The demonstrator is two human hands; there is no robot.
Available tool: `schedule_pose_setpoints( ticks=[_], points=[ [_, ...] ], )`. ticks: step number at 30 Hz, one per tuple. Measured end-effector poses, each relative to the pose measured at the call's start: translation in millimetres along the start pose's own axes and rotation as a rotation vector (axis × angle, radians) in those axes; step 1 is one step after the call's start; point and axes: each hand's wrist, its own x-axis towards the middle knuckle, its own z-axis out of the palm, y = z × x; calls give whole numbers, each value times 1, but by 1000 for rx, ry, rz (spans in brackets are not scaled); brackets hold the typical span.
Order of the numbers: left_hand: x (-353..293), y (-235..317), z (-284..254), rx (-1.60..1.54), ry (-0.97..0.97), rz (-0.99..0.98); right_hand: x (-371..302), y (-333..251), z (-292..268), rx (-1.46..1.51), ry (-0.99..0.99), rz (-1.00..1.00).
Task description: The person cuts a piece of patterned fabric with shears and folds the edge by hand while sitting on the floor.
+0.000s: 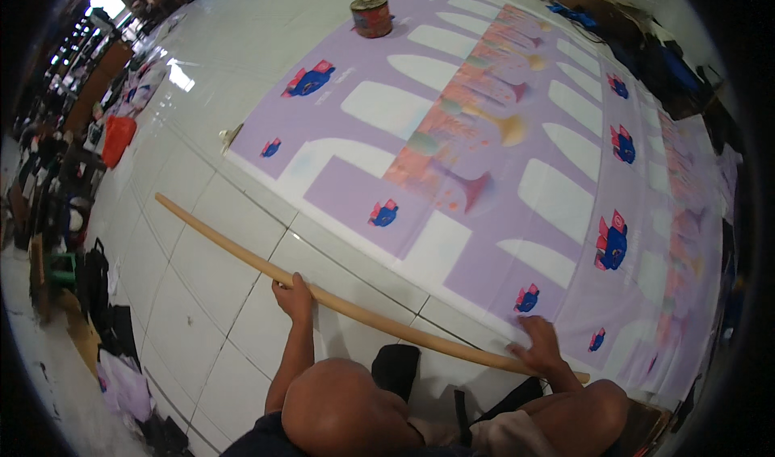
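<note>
A long tan pole (387, 324) lies slantwise in front of me, along the near edge of a printed purple fabric sheet (347, 190). My left hand (295, 297) is closed round the pole left of its middle. My right hand (542, 345) is over the pole's right end, with fingers apart and reaching toward the near edge of the fabric. Whether its fingertips touch the cloth, I cannot tell. The sheet carries white cut-out shapes, an orange and pink band, and small blue and pink figures. Its right part lies in folds, in layers.
A rusty round can (372, 18) stands on the fabric's far left edge. A metal clip (230, 137) sits at its left corner. White floor tiles (206, 295) spread to the left. Cluttered goods, a red bag (119, 140) and a green stool (61, 270) line the left side.
</note>
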Motion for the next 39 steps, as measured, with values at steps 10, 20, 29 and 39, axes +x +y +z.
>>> schedule_pose_setpoints(
  ticks=[10, 20, 29, 39],
  points=[
    [-44, 193, 76, -520, -567, 332, -12, -5, -8, 25, -180, 284],
    [15, 131, 155, 548, -313, 896, 17, 53, -85, 76, 316, 425],
    [-10, 122, 190, 670, -454, 879, 202, 148, -122, -138, 287, 484],
    [-6, 125, 186, 679, -417, 931, 377, 222, -77, -318, 395, 603]
  ],
)
